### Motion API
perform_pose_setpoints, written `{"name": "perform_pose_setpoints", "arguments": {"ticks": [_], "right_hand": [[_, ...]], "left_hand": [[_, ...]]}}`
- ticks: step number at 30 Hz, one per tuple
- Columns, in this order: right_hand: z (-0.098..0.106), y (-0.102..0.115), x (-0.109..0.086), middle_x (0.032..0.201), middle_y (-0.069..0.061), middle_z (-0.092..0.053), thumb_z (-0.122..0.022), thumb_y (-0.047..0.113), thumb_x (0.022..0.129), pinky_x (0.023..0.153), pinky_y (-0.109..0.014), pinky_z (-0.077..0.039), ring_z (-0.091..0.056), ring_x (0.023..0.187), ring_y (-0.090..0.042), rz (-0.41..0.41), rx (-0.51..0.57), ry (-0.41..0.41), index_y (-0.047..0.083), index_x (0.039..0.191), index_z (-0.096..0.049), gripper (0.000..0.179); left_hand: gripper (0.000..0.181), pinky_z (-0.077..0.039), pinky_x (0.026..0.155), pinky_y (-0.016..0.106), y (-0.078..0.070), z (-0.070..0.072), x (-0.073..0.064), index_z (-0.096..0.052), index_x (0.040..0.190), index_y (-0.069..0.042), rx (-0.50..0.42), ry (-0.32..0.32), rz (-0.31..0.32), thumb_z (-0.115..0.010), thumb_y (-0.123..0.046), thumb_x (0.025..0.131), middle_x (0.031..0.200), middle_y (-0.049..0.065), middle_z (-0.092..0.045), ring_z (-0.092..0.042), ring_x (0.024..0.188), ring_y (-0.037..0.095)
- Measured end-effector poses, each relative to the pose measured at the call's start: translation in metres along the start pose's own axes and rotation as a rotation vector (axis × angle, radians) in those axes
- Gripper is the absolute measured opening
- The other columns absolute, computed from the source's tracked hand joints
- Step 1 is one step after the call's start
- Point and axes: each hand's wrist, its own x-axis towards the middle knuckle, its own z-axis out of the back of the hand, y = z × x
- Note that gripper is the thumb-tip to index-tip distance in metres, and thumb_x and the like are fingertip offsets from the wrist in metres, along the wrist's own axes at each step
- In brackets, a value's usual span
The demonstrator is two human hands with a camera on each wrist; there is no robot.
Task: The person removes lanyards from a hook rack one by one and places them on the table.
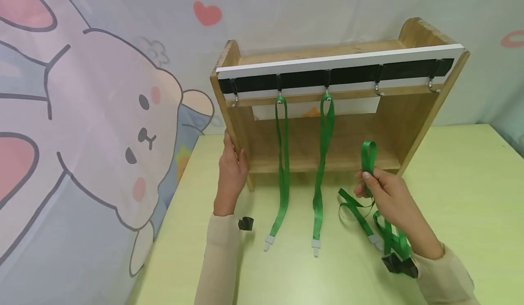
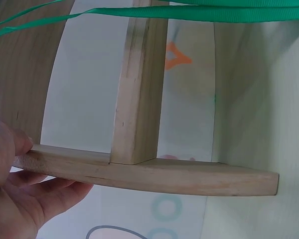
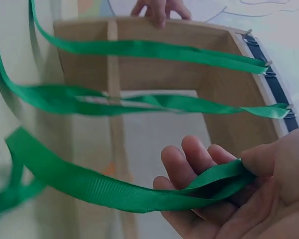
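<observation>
My left hand (image 1: 233,166) grips the left side panel of a small wooden shelf (image 1: 241,137), thumb on the inner face and fingers on the outer one, as the left wrist view shows. In my right hand (image 1: 389,193) a green lanyard (image 1: 368,152) is pinched between thumb and fingers. Its looped end sticks up above the hand, in front of the shelf's right part. Two more green lanyards, a left one (image 1: 284,173) and a right one (image 1: 323,146), hang by their loops from hooks on the shelf's front rail, with pale clips at the bottom.
Along the white rail with a black strip (image 1: 352,74) are several metal hooks; the leftmost hook (image 1: 235,98) and the two on the right carry nothing. More green lanyard straps (image 1: 399,241) lie on the pale green table (image 1: 286,282) beneath my right forearm. A cartoon-printed cloth (image 1: 102,114) stands behind.
</observation>
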Motion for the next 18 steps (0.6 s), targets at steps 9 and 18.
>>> {"name": "perform_pose_setpoints", "arguments": {"ticks": [9, 18], "right_hand": [[-0.014, -0.022, -0.010, 0.084, -0.008, -0.071, -0.043, 0.000, 0.107, 0.067, -0.028, -0.058, -0.068, 0.076, -0.009, -0.039, 0.126, 0.127, -0.014, 0.110, -0.064, 0.024], [-0.032, -0.043, -0.027, 0.088, -0.011, -0.069, -0.041, 0.002, 0.108, 0.064, -0.032, -0.057, -0.069, 0.077, -0.021, -0.157, 0.137, 0.221, -0.014, 0.110, -0.063, 0.027]], "left_hand": [[0.062, -0.053, 0.091, 0.058, 0.000, 0.000, 0.000, -0.015, 0.156, -0.003, -0.009, 0.005, 0.018, -0.048, 0.000, 0.104, 0.136, 0.031, -0.049, -0.058, 0.119, 0.046], [0.063, -0.051, 0.095, 0.057, 0.001, -0.002, 0.000, -0.014, 0.157, -0.002, -0.009, 0.006, 0.015, -0.048, -0.001, 0.105, 0.138, 0.030, -0.049, -0.057, 0.121, 0.045]]}}
